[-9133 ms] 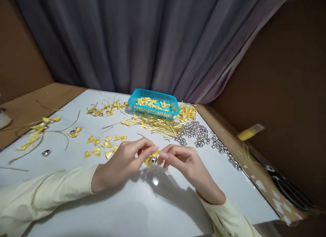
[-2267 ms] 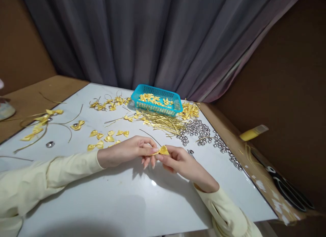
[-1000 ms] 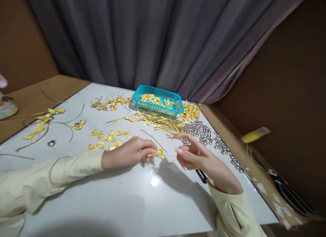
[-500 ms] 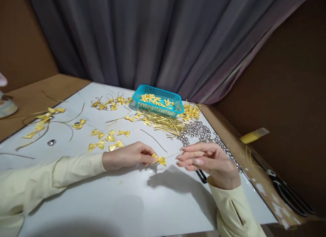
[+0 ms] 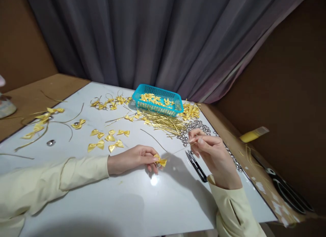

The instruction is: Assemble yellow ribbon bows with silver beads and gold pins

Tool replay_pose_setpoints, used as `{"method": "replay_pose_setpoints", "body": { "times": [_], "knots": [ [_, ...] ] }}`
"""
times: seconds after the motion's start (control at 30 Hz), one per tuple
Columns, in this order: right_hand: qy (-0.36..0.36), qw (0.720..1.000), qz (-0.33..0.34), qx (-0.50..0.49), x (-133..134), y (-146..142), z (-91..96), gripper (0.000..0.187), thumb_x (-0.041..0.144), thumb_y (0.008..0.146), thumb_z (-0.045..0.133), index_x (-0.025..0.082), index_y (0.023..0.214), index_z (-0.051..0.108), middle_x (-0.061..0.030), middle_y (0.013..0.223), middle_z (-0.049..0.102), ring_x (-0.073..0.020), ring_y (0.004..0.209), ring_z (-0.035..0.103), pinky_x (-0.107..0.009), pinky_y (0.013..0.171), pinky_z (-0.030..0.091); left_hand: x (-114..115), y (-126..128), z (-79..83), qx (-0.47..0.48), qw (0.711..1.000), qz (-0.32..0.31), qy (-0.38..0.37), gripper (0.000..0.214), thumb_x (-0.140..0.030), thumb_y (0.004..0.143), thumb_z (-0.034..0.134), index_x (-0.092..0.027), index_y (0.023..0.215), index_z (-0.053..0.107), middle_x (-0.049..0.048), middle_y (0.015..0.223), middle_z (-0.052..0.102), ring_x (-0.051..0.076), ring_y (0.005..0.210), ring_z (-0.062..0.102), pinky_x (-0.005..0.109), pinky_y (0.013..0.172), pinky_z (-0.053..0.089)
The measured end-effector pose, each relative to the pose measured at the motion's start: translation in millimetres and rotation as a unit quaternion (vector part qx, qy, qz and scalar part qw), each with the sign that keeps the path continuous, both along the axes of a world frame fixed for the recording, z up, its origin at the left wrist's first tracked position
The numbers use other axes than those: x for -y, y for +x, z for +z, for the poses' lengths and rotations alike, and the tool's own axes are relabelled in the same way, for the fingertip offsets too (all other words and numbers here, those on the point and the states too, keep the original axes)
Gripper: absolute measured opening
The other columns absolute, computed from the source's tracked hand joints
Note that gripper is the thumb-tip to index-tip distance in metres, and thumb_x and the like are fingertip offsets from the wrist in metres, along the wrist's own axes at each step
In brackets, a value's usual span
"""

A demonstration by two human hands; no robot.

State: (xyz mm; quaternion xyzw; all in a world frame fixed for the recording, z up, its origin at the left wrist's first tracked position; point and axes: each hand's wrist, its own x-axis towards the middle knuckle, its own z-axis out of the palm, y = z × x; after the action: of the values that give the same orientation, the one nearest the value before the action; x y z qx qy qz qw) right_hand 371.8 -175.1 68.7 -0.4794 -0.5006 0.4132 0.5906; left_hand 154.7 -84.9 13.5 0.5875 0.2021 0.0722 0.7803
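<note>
Right hand [image 5: 212, 152] farther from left, pinching thread [image 5: 179, 149] | left hand [image 5: 136, 158] pinching bow [image 5: 162, 161] | basket [image 5: 163, 91]: yellow bows [image 5: 150, 98]

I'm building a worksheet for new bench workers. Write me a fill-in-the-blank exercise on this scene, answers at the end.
1. The left hand pinches a shiny ____ ribbon bow.
2. The small metal-bladed snips beside the right hand have ____ handles.
3. The perforated turquoise plastic basket stands ____ from the person than either hand.
4. As pictured, the small silver metal pieces lie mostly to the ____ of the thin gold strands.

Missing words: yellow; black; farther; right.
</note>
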Motion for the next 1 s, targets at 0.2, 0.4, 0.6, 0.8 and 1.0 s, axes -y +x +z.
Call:
{"method": "replay_pose_setpoints", "body": {
  "times": [0.2,0.4,0.6,0.8,1.0],
  "knots": [
    [-0.077,0.996,0.042,0.001,-8,-4,-4.0,0.022,0.038,0.074,0.071,0.018,0.065,0.073,-0.0061,0.068,0.067,-0.0112,0.056,0.051,-0.023,0.049,0.038,1,3,-8.1,-0.016,0.997,0.063,0.033,0.024,-0.036,0.08,0.062,-0.012,0.082,0.06,0.0053,0.068,0.069,0.014,0.061,0.062,0.026,0.063,0.048],
    [-0.239,0.945,0.174,0.138,-17,-14,-18.6,0.028,0.04,0.07,0.072,0.012,0.071,0.074,0.0039,0.038,0.049,-0.0047,0.036,0.032,-0.021,0.039,0.021,6,6,-15.3,-0.014,0.991,0.121,0.061,0.028,-0.04,0.078,0.061,-0.012,0.083,0.059,0.0047,0.067,0.068,0.016,0.061,0.064,0.028,0.059,0.049],
    [-0.225,0.965,0.099,0.094,-18,-12,-17.1,0.03,0.041,0.069,0.072,0.012,0.07,0.073,0.0066,0.037,0.04,-0.0033,0.036,0.026,-0.021,0.038,0.014,7,6,-14.0,-0.028,0.993,0.079,0.079,0.028,-0.039,0.082,0.056,-0.014,0.095,0.053,0.0013,0.063,0.063,0.014,0.057,0.06,0.024,0.05,0.045],
    [-0.217,0.976,0.011,0.019,-23,-5,-16.3,0.032,0.042,0.069,0.072,0.011,0.076,0.071,-0.0001,0.048,0.056,-0.0061,0.04,0.037,-0.021,0.039,0.021,7,3,-7.6,-0.062,0.99,0.021,0.127,0.024,-0.036,0.084,0.051,-0.016,0.096,0.055,-0.0009,0.063,0.056,0.014,0.057,0.058,0.021,0.046,0.043],
    [-0.25,0.949,0.033,0.191,-35,-18,-44.0,0.035,0.047,0.076,0.06,0.012,0.072,0.067,-0.0034,0.056,0.063,-0.0078,0.039,0.039,-0.021,0.038,0.03,8,1,-11.5,-0.065,0.952,0.02,0.299,0.016,-0.026,0.086,0.042,-0.017,0.09,0.055,-0.0016,0.062,0.057,0.012,0.053,0.054,0.021,0.052,0.041]
  ]
}}
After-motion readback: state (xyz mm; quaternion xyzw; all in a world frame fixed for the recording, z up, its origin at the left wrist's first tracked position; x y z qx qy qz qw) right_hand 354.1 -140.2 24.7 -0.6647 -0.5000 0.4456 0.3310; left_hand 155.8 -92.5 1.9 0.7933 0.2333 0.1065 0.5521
